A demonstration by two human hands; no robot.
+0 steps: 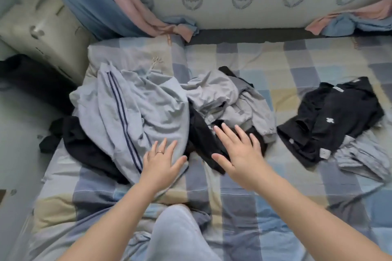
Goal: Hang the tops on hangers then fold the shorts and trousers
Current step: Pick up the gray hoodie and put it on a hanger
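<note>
on the bed [244, 197], crumpled clothes [144, 104]

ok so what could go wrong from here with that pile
The grey striped garment, a black garment and the grey clothes lie tangled in one heap; pulling one with the left hand or right hand may drag the others along.
The black cloth at the left edge of the bed seems to overhang and could slide off.
No hangers are in view, so tops may get crumpled again while waiting.
</note>
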